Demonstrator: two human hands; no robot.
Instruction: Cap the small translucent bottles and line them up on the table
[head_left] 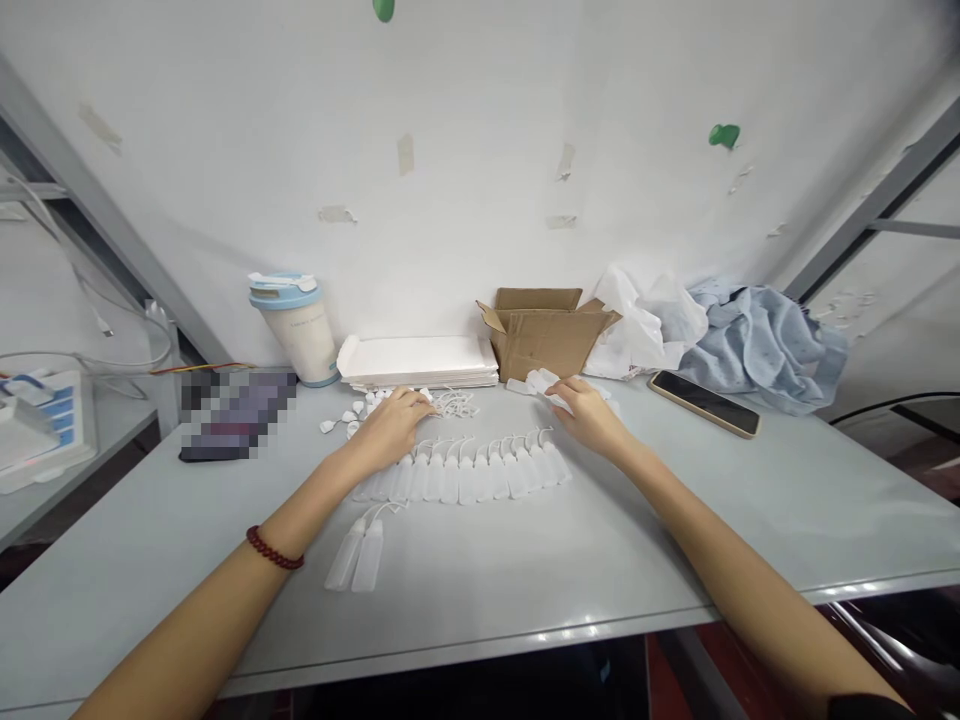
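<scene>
A row of several small white plastic bottles (pixel 480 475) with tethered caps lies flat across the middle of the grey table (pixel 615 540). My left hand (pixel 394 425) reaches over the row's left end, fingers curled down among loose white caps (pixel 352 412) and strings; whether it grips one is hidden. My right hand (pixel 589 412) sits past the row's right end, fingers touching a small white bottle (pixel 541 382) from a little pile by the box. Two more bottles (pixel 358 555) lie apart, nearer to me on the left.
A stack of white paper bags (pixel 417 360) and an open cardboard box (pixel 547 330) stand at the back. A lidded cup (pixel 295 325) stands back left beside a dark blurred item (pixel 236 412). A phone (pixel 703 402), white plastic bag (pixel 637 315) and blue cloth (pixel 765 345) lie right.
</scene>
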